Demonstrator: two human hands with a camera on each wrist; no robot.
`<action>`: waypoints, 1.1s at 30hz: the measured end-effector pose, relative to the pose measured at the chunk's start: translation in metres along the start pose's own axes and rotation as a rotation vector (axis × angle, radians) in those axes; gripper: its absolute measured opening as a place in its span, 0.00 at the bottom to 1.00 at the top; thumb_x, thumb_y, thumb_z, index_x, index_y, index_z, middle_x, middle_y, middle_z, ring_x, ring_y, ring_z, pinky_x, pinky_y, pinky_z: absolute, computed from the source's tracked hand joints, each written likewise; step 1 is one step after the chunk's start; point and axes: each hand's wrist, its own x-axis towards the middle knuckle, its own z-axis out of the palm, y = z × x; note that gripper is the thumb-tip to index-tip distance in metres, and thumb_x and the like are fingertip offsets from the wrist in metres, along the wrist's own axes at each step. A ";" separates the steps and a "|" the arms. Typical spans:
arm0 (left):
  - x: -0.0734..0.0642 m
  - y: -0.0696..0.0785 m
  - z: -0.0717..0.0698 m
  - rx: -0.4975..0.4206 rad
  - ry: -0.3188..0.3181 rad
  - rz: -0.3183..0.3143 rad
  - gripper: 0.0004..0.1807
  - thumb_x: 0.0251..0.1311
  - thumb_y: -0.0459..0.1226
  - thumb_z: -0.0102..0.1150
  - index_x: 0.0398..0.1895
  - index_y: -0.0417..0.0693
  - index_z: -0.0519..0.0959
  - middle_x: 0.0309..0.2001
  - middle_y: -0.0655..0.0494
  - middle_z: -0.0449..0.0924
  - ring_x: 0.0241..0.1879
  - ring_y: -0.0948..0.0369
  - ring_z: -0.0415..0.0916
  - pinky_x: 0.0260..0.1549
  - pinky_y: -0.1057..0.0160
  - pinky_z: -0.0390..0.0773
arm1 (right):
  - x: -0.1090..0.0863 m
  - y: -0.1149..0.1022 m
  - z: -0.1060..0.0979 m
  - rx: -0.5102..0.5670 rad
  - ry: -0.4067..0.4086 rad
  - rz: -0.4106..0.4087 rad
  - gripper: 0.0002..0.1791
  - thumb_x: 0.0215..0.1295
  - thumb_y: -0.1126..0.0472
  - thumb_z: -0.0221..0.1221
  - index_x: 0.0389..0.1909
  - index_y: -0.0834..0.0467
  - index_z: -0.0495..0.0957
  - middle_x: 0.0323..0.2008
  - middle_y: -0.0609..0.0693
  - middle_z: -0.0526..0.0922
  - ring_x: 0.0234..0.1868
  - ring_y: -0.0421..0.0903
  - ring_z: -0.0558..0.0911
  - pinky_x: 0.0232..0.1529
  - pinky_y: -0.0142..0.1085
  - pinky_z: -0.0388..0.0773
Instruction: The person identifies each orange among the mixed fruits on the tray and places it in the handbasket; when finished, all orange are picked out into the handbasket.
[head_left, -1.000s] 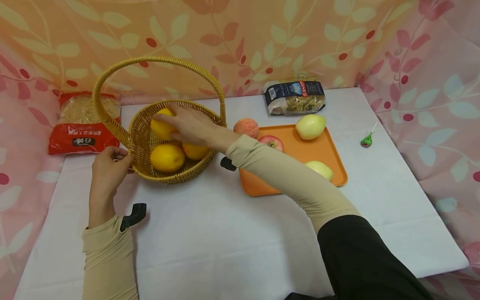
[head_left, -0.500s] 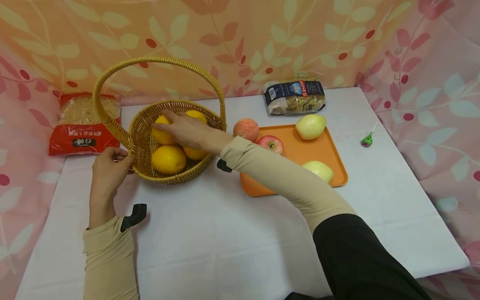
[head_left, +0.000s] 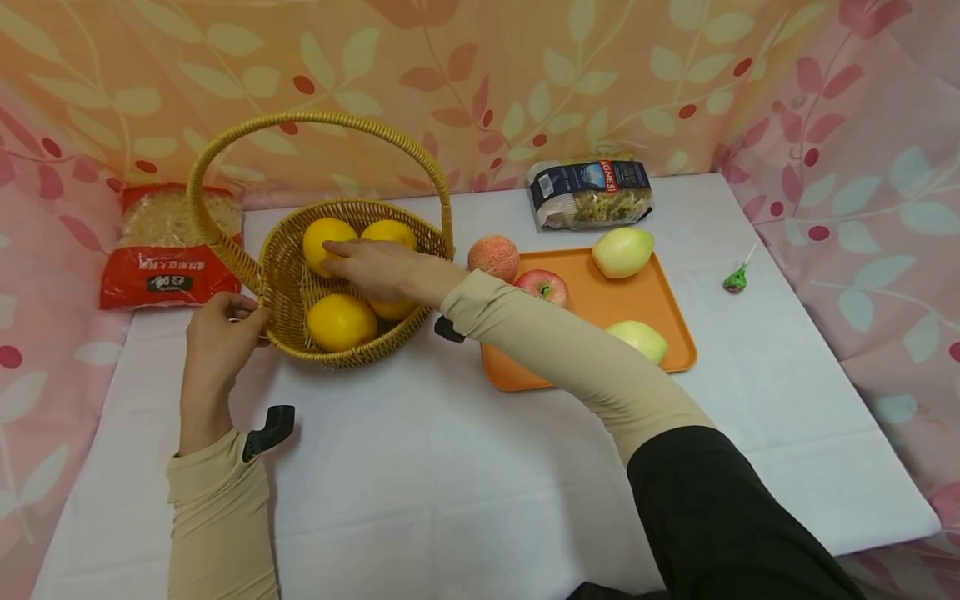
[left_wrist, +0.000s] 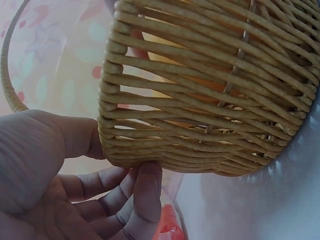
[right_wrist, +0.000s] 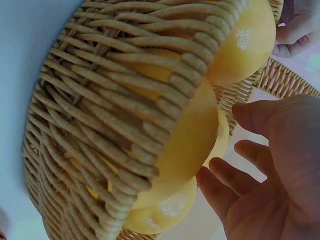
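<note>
Several yellow lemons (head_left: 341,322) sit in a woven wicker basket (head_left: 356,358) with a tall arched handle, at the left of the table. My left hand (head_left: 225,342) pinches the basket's rim on its left side, thumb and fingers against the weave, as the left wrist view shows too. Over the fruit lies my right hand (head_left: 382,268), palm down with fingers extended, its fingertips overlapping the back left lemon (head_left: 324,237). In the right wrist view the fingers (right_wrist: 227,175) are spread loosely beside the lemons (right_wrist: 187,145). Part of one lemon is hidden under the right hand.
An orange tray (head_left: 513,371) holds a red apple (head_left: 543,286) and two pale green fruits (head_left: 624,252). A peach-coloured round fruit (head_left: 495,257) is at its corner. Pasta bags stand at the back (head_left: 592,193) and left (head_left: 168,250); a green lollipop (head_left: 736,280) lies right.
My right hand has drawn back from the back left lemon and shifted toward the front, fingers straightening. The back right lemon now shows from behind it. My left hand stays at the rim.
</note>
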 end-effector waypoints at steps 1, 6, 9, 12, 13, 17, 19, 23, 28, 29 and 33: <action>0.000 0.000 0.000 -0.001 0.000 0.003 0.22 0.68 0.46 0.48 0.55 0.37 0.69 0.44 0.45 0.72 0.24 0.70 0.78 0.26 0.72 0.82 | -0.001 0.000 0.000 -0.006 0.001 -0.001 0.28 0.77 0.63 0.36 0.76 0.49 0.55 0.78 0.52 0.48 0.77 0.50 0.57 0.76 0.42 0.57; -0.001 0.002 0.000 0.000 -0.003 0.008 0.22 0.68 0.46 0.48 0.55 0.36 0.69 0.44 0.44 0.72 0.24 0.70 0.78 0.26 0.72 0.82 | -0.003 0.001 0.000 -0.006 -0.004 0.004 0.28 0.77 0.62 0.36 0.76 0.48 0.55 0.79 0.52 0.48 0.77 0.50 0.57 0.76 0.42 0.57; -0.001 0.002 0.000 0.001 -0.002 0.013 0.22 0.68 0.45 0.48 0.55 0.36 0.69 0.44 0.44 0.72 0.24 0.70 0.78 0.26 0.72 0.82 | -0.004 0.001 0.000 0.001 0.000 0.006 0.28 0.77 0.62 0.36 0.76 0.48 0.55 0.78 0.52 0.49 0.77 0.49 0.57 0.76 0.41 0.58; -0.001 0.001 0.000 0.000 0.001 0.013 0.23 0.68 0.45 0.48 0.55 0.36 0.69 0.44 0.45 0.72 0.23 0.71 0.77 0.26 0.72 0.82 | -0.004 0.002 0.000 0.001 0.005 0.000 0.28 0.76 0.61 0.37 0.76 0.48 0.55 0.78 0.51 0.49 0.77 0.49 0.57 0.75 0.41 0.61; -0.001 0.001 0.000 0.000 0.002 0.012 0.23 0.68 0.46 0.48 0.55 0.36 0.69 0.44 0.45 0.72 0.23 0.71 0.77 0.26 0.72 0.82 | -0.004 0.002 0.001 0.001 0.005 -0.002 0.28 0.76 0.61 0.38 0.76 0.48 0.55 0.78 0.51 0.49 0.77 0.49 0.57 0.74 0.41 0.61; -0.001 0.000 -0.001 0.004 0.003 -0.001 0.23 0.68 0.46 0.48 0.55 0.36 0.69 0.44 0.44 0.72 0.23 0.72 0.76 0.26 0.72 0.82 | -0.007 0.002 0.001 0.006 0.016 -0.002 0.28 0.76 0.60 0.37 0.75 0.48 0.56 0.78 0.50 0.50 0.77 0.48 0.58 0.74 0.40 0.62; -0.001 -0.001 -0.001 0.009 0.005 -0.006 0.23 0.68 0.46 0.48 0.55 0.36 0.69 0.45 0.44 0.72 0.23 0.72 0.76 0.26 0.72 0.82 | -0.009 0.002 0.002 0.026 0.028 0.001 0.27 0.77 0.59 0.36 0.75 0.46 0.57 0.78 0.50 0.50 0.77 0.47 0.58 0.74 0.40 0.63; -0.002 -0.001 -0.002 0.029 0.010 -0.007 0.24 0.67 0.47 0.48 0.56 0.35 0.69 0.46 0.42 0.74 0.22 0.72 0.76 0.25 0.71 0.81 | -0.017 0.006 0.003 0.037 0.066 -0.002 0.27 0.75 0.58 0.39 0.74 0.44 0.58 0.78 0.49 0.52 0.76 0.46 0.59 0.71 0.40 0.67; -0.002 -0.002 -0.004 0.087 0.024 0.004 0.25 0.67 0.47 0.48 0.56 0.34 0.70 0.47 0.39 0.76 0.21 0.72 0.76 0.22 0.72 0.78 | -0.041 0.014 0.003 0.026 0.127 -0.023 0.28 0.74 0.56 0.47 0.74 0.47 0.59 0.77 0.50 0.54 0.76 0.48 0.61 0.66 0.41 0.73; -0.002 -0.002 -0.004 0.099 0.029 0.008 0.26 0.67 0.47 0.48 0.56 0.34 0.70 0.47 0.39 0.76 0.21 0.72 0.76 0.21 0.72 0.77 | -0.048 0.016 0.003 0.037 0.139 -0.022 0.29 0.74 0.56 0.49 0.74 0.48 0.59 0.77 0.49 0.54 0.75 0.48 0.61 0.66 0.41 0.73; -0.002 -0.001 -0.005 0.125 0.037 0.019 0.26 0.67 0.47 0.48 0.56 0.33 0.70 0.46 0.38 0.77 0.20 0.71 0.75 0.21 0.72 0.76 | -0.077 0.025 0.005 0.090 0.220 -0.034 0.29 0.73 0.56 0.52 0.73 0.51 0.61 0.76 0.51 0.58 0.75 0.49 0.61 0.70 0.43 0.68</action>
